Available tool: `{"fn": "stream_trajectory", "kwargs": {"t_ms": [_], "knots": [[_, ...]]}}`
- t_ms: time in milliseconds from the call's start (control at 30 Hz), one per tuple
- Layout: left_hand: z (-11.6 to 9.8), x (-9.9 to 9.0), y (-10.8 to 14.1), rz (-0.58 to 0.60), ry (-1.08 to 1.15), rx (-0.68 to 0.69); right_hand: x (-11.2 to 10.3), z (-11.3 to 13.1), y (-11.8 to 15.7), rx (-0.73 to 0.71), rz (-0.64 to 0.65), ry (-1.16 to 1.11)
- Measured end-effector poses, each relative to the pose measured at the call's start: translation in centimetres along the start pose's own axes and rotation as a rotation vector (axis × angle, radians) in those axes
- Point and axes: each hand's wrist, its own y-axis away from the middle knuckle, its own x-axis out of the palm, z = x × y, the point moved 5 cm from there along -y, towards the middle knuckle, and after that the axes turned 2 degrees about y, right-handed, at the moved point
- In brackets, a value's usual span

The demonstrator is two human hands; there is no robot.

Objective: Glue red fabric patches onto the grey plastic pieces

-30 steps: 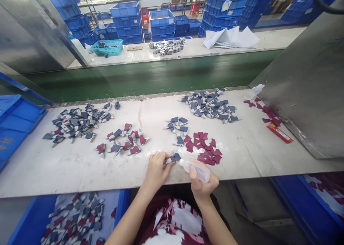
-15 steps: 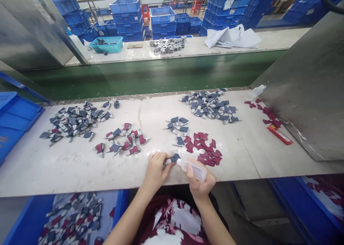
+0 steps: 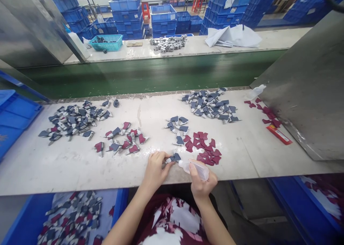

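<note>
A pale worktable (image 3: pixel 129 173) spans the view before me, running out of frame at the left and right. Under its near edge is a blue bin (image 3: pixel 23 221) of navy, grey and maroon pieces, cut off at the bottom. On the tabletop, a left heap (image 3: pixel 73 119) and a right heap (image 3: pixel 211 105) hold navy-and-grey pieces, many partly hidden by overlap. Nearer me, maroon patches (image 3: pixel 202 146) lie just beyond my right hand (image 3: pixel 203 186), whose fingers are closed around a translucent squeeze bottle (image 3: pixel 201 171), covering part of it. My left hand (image 3: pixel 156 169) pinches a small navy-and-grey part (image 3: pixel 175 157) close to the table's front edge, my fingertips hiding its left end. The bottle's nozzle (image 3: pixel 181 163) points at the part's right side; I cannot tell whether the two touch
</note>
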Motion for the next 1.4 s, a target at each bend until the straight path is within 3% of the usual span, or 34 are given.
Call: {"fn": "stream_trajectory", "kwargs": {"t_ms": [433,633,767,900,1067,1233,1333,1400], "knots": [[0.1,-0.1,0.0,0.003,-0.002,-0.014,-1.1,-2.3,1.2,0.158,-0.264,0.076],[0.2,0.0,0.0,0.008,0.0,-0.028,-0.7,-2.4,1.2,0.285,-0.338,-0.175],[0.3,-0.1,-0.1,0.004,-0.002,-0.029,-1.7,-3.4,-0.5,0.375,-0.405,-0.388],[0.2,-0.3,-0.1,-0.002,0.009,-0.01,-5.2,-5.2,-4.6,0.378,-0.434,-0.407],[0.2,-0.9,-0.1,-0.063,0.105,0.001,-8.2,-8.7,-9.2,0.439,-0.322,-0.25],[1.1,-1.5,0.2,-0.124,0.29,-0.063,-8.6,-11.5,-10.1,0.451,-0.235,-0.135],[1.6,-1.5,1.3,-0.122,0.419,-0.101,-8.7,-10.5,-9.2,0.378,-0.252,0.011],[1.8,-1.4,2.5,-0.116,0.5,-0.097,-9.1,-8.2,-8.0,0.265,-0.408,0.137]]}}
